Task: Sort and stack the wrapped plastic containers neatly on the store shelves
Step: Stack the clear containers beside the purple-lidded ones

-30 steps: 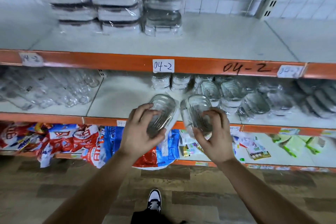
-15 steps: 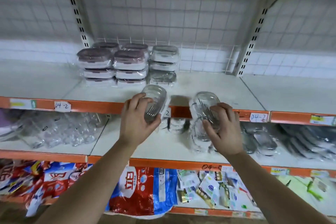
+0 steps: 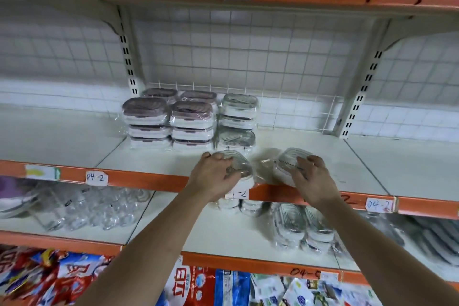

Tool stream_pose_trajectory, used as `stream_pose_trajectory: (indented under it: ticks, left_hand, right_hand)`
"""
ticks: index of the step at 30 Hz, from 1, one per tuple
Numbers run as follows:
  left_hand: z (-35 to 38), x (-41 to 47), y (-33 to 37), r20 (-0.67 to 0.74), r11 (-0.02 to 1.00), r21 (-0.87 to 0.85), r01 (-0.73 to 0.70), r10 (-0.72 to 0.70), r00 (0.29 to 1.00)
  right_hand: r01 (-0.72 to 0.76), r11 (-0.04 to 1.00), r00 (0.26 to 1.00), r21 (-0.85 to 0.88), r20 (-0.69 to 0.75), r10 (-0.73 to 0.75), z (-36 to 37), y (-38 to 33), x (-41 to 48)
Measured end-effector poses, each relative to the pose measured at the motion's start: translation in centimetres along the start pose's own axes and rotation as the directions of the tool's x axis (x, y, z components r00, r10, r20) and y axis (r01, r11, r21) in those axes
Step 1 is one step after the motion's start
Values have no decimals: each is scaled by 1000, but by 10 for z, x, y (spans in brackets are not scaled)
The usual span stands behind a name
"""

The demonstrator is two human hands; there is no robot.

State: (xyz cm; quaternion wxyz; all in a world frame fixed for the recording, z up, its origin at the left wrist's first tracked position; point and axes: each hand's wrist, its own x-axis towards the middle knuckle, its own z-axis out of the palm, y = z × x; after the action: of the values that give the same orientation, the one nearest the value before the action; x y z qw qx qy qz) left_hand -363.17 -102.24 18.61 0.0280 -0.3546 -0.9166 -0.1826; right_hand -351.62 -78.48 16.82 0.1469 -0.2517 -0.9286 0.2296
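Wrapped containers are filling both grips: my left hand [image 3: 213, 176] is curling round the left container [image 3: 238, 163], and my right hand [image 3: 313, 179] is clutching the right container [image 3: 290, 159], both low over the front of the 04-2 shelf [image 3: 360, 169]. Just behind, the pink-lidded stacks [image 3: 169, 122] and the clear stack [image 3: 237, 122] are standing tidy. Loose tubs [image 3: 305, 226] are waiting below, so I'm judging plenty is left. Bare board is lying open rightward, and the orange lip [image 3: 149, 177] is running under my wrists.
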Motion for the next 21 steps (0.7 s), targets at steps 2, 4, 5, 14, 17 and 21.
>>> stream_pose_trajectory:
  ticks: [2,4,5,14,17,21]
  left_hand:
    - [-7,7,-3,45,972,-230,50,-41,998]
    - [-9,14,-13,101,923,-380,66,-30,994]
    - [-8,17,-19,120,914,-402,60,-12,993]
    - [9,44,-29,-107,958,-149,-246,232,967]
    - [12,54,-27,-31,961,-177,-212,210,977]
    - [10,62,-23,48,969,-136,-209,217,975]
  right_hand:
    - [62,995,998,74,-2,-62,-3,-3,4]
    - [108,992,994,71,-3,-108,0,1,10]
    - [111,992,994,53,-8,-110,2,4,15]
    - [113,987,978,-112,-163,-130,11,9,44]
    - [109,992,982,-60,-146,-117,14,11,56]
    - [94,995,986,21,-142,-90,22,15,67]
